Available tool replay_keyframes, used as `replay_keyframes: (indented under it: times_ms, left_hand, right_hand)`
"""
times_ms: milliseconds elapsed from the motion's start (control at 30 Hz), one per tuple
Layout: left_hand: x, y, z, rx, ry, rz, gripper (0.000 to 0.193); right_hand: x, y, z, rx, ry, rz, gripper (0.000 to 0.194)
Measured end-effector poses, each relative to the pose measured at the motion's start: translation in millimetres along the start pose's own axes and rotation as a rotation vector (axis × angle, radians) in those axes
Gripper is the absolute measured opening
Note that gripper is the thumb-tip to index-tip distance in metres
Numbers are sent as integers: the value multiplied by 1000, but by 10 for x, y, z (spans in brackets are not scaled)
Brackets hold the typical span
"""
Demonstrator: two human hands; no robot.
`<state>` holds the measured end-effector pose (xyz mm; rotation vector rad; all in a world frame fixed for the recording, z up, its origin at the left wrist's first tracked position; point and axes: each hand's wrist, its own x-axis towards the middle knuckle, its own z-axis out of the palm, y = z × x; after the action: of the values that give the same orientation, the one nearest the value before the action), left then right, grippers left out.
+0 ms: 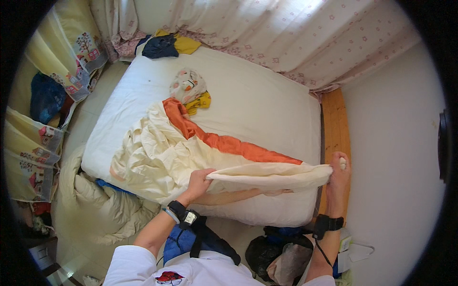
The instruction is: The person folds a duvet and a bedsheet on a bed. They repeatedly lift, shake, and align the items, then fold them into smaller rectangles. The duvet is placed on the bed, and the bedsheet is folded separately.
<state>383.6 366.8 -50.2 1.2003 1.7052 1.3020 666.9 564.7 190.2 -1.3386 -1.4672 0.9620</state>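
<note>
My left hand (200,183) grips the edge of a cream fabric cover (157,150) at the near side of the bed. Farther right, my right hand (339,173) is closed on the other end of the same edge, beside the wall. Between them the edge is stretched in a long, slightly parted fold. An orange fabric band (232,144) runs along the far side of the cover, which lies bunched on the left of the white mattress (257,103). A patterned cloth (188,84) and a yellow cloth (200,102) lie just past the orange band.
Dark and yellow clothes (161,45) lie at the mattress's far corner. A cream quilt (107,207) is heaped on the floor at left. Black and clear plastic bags (263,254) stand below the bed at right. A wooden board (336,125) lines the wall side; curtains (257,32) hang behind.
</note>
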Motion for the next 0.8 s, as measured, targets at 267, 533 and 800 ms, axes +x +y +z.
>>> replay_keyframes:
  times_ms: [267, 533, 800]
  left_hand:
    - [-72, 872, 73, 51, -226, 249, 23]
    - [-267, 155, -252, 179, -318, 181, 35]
    - [-166, -498, -710, 421, -152, 227, 36]
  right_hand:
    - [-1068, 652, 1171, -445, -1030, -490, 56]
    - [-1134, 434, 1190, -406, -1044, -143, 28]
    - [-894, -421, 334, -356, -747, -22, 15]
